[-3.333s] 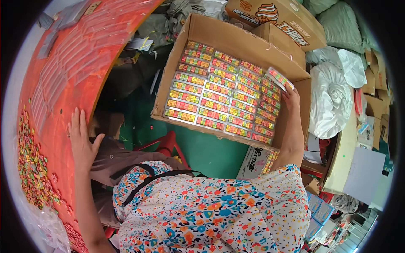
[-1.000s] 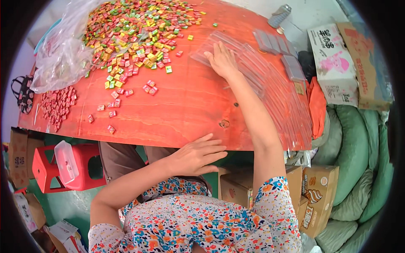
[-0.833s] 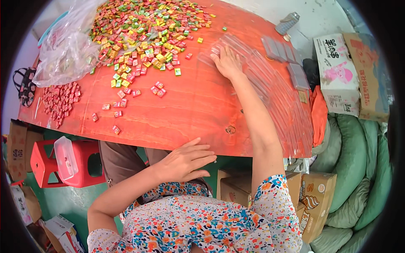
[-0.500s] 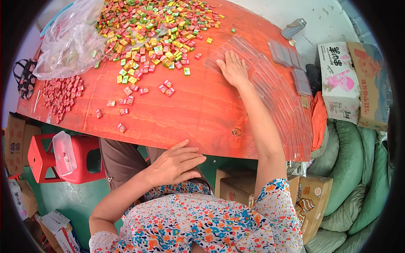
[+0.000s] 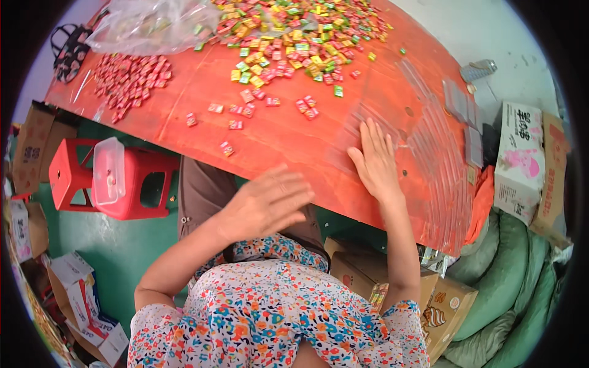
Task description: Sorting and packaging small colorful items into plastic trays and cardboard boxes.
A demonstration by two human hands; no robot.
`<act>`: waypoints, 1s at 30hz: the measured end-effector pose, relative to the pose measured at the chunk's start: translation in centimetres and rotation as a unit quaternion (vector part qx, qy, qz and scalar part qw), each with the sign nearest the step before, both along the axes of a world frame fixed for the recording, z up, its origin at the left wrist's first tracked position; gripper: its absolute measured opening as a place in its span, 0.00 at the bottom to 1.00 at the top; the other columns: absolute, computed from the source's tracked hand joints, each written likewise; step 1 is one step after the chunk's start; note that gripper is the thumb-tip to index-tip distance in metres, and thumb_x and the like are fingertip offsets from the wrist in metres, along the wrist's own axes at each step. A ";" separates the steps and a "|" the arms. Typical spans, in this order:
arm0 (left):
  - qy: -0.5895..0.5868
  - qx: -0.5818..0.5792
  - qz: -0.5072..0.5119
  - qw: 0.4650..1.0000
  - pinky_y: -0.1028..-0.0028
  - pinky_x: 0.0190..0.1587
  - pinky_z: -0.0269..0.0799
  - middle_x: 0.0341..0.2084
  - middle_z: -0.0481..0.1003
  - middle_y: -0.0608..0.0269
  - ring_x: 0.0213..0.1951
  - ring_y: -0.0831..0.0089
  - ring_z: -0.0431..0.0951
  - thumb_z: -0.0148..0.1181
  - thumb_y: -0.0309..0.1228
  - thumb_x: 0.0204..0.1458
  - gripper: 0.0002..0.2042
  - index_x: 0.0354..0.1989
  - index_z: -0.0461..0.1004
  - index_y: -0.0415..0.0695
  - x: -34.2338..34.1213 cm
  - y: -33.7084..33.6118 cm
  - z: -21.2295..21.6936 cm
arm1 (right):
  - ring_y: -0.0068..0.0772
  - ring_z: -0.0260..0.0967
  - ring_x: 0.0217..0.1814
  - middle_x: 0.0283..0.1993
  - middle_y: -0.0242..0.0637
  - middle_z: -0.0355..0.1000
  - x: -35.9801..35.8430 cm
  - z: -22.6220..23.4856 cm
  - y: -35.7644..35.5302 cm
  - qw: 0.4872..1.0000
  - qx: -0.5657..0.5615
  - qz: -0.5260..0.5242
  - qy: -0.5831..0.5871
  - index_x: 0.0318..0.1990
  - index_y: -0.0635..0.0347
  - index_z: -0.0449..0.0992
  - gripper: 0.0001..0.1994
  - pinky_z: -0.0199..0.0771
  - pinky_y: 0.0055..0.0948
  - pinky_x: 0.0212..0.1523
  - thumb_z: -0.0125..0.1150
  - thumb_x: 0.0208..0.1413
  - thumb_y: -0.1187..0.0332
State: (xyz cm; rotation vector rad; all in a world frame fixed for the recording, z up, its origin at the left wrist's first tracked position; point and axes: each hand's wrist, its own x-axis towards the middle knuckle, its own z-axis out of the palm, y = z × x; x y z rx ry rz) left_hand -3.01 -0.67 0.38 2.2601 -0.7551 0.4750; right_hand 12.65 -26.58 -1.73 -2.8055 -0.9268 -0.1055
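Observation:
My right hand (image 5: 377,162) lies flat with its fingers spread, on a group of thin clear plastic cases (image 5: 346,138) on the red tabletop (image 5: 270,141). More clear plastic cases (image 5: 438,159) lie overlapped in a long row to its right. My left hand (image 5: 267,199) hovers near the table's front edge, fingers stretched out, with nothing in it. Beyond the hands are several loose small red packets (image 5: 305,107) and a large heap of small red, yellow and green packets (image 5: 300,46). A smaller heap of red packets (image 5: 132,80) sits at the left.
A clear plastic bag (image 5: 153,27) lies at the far left, near a dark patterned bag (image 5: 70,52). Stacked clear boxes (image 5: 461,104) and a patterned bottle (image 5: 478,70) stand far right, with cartons (image 5: 518,162) beyond. Red stools (image 5: 138,184) carry a clear tub (image 5: 109,168).
My right hand has drawn nearer to me, and the clear cases under it have shifted the same way. My left hand has lifted slightly. The view has turned, so the table sits differently.

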 end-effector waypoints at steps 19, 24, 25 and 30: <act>0.029 0.051 0.322 0.945 0.63 0.39 0.73 0.35 0.71 0.58 0.38 0.59 0.74 0.66 0.28 0.49 0.14 0.44 0.77 0.40 1.9 6.6 -1.8 | 0.45 0.71 0.55 0.51 0.40 0.72 4.4 2.7 19.4 0.972 0.143 0.185 0.000 0.47 0.59 0.77 0.11 0.75 0.38 0.49 0.60 0.57 0.71; 0.029 0.018 0.322 0.946 0.61 0.39 0.73 0.35 0.71 0.57 0.37 0.57 0.75 0.67 0.28 0.48 0.15 0.44 0.76 0.40 3.2 6.8 -2.6 | 0.43 0.70 0.51 0.45 0.37 0.72 6.9 1.9 20.5 0.955 0.086 0.267 -0.099 0.44 0.58 0.79 0.11 0.72 0.41 0.49 0.53 0.56 0.72; 0.030 0.016 0.323 0.946 0.61 0.39 0.73 0.35 0.71 0.57 0.37 0.57 0.75 0.67 0.28 0.48 0.15 0.44 0.76 0.40 3.2 6.9 -2.6 | 0.43 0.70 0.51 0.45 0.37 0.72 7.0 2.0 20.3 0.956 0.066 0.271 -0.092 0.44 0.58 0.79 0.11 0.72 0.41 0.49 0.53 0.56 0.72; 0.059 -0.020 0.330 0.942 0.61 0.40 0.74 0.37 0.72 0.54 0.38 0.54 0.76 0.67 0.28 0.48 0.15 0.44 0.76 0.39 3.3 7.3 -2.6 | 0.43 0.69 0.51 0.45 0.38 0.72 7.4 2.2 19.3 0.953 0.070 0.287 -0.067 0.43 0.59 0.78 0.10 0.70 0.42 0.50 0.58 0.53 0.73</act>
